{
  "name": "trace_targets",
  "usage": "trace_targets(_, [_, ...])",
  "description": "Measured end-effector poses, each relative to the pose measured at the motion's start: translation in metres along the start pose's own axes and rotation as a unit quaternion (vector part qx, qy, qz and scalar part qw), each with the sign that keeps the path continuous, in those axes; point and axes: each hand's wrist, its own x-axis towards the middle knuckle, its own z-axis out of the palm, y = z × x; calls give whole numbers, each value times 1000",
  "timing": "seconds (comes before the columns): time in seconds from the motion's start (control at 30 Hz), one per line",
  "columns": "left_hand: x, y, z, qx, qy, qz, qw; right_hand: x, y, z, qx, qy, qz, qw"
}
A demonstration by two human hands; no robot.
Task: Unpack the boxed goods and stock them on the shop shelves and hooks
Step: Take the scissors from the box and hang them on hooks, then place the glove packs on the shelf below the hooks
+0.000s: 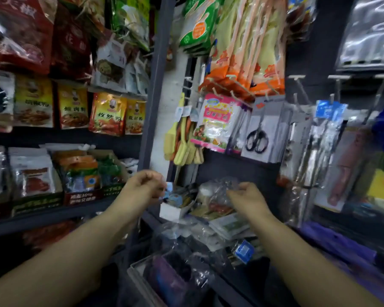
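- The hooks above are already well stocked: scissors on cards, pink packets, yellow and orange brushes and orange-and-yellow packs all hang in rows, so much of the hanging work looks done.
- Some bare hooks show at the upper right, so there seems to be room for more goods.
- The left hand is curled, fingers drawn in near a small white box of small items on the shelf; the blur hides whether it pinches anything.
- The right hand has its fingers curled on a crinkled clear plastic bag lying on the shelf, just right of the white box.
- Loose packets and more clear wrapping lie heaped below the hands, unsorted, and a clear bin of dark items stands lower down.
- My judgement: the task is midway, the bagged goods being opened now, with this pile left to hang or shelve.
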Motion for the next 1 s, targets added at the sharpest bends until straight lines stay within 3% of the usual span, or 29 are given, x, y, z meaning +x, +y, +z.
trace_targets(0.13, [-25,-24,-51,88,39,34,995,-38,9,55,32,-57,-122,990])
trace_targets(0.27, [-79,-84,-137,161,73,-8,984,-83,24,136,44,-187,-151,970])
trace_targets(0.4, [-163,-146,-235,196,180,-107,958,-139,54,231,38,-309,-121,943])
trace_targets(0.63, [-344,-225,-356,183,347,-286,874,-275,122,372,-49,-496,-31,866])
trace_targets(0.83, [-469,-277,-408,135,430,-384,806,-395,181,443,-101,-594,54,796])
trace_targets(1.0, [-542,-331,-440,111,448,-467,754,-481,250,484,-167,-614,114,763])
